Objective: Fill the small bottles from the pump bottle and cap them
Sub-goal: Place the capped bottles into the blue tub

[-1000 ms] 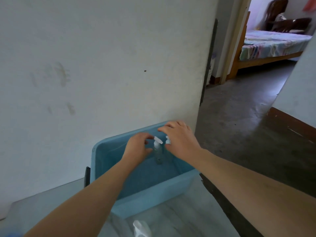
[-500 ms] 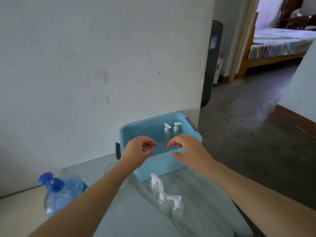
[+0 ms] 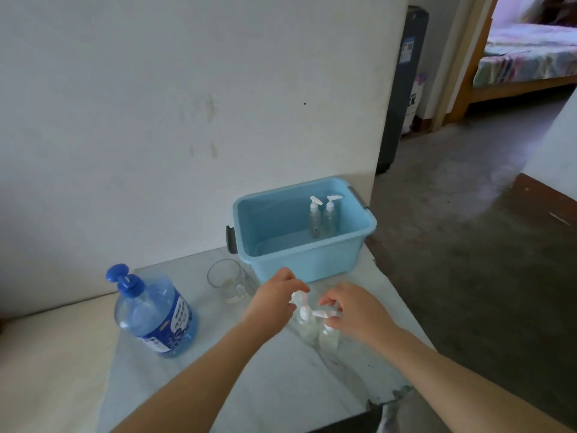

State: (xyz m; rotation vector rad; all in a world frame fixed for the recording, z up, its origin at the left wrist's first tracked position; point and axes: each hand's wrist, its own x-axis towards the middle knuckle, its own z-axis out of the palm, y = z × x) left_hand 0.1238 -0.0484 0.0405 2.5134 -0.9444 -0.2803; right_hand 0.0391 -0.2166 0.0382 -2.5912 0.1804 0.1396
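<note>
Marble tabletop (image 3: 281,385), blue bin (image 3: 299,264), glass (image 3: 225,281), small bottles (image 3: 307,329)

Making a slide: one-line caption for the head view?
Left hand and right hand pinch the pump tops of small bottles on the table; two more stand in the blue bin.

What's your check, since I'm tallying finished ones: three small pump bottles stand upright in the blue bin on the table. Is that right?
Not quite. Two small pump bottles stand upright in the blue bin on the table, not three. The head view shows the pair side by side near the bin's right wall.
</note>
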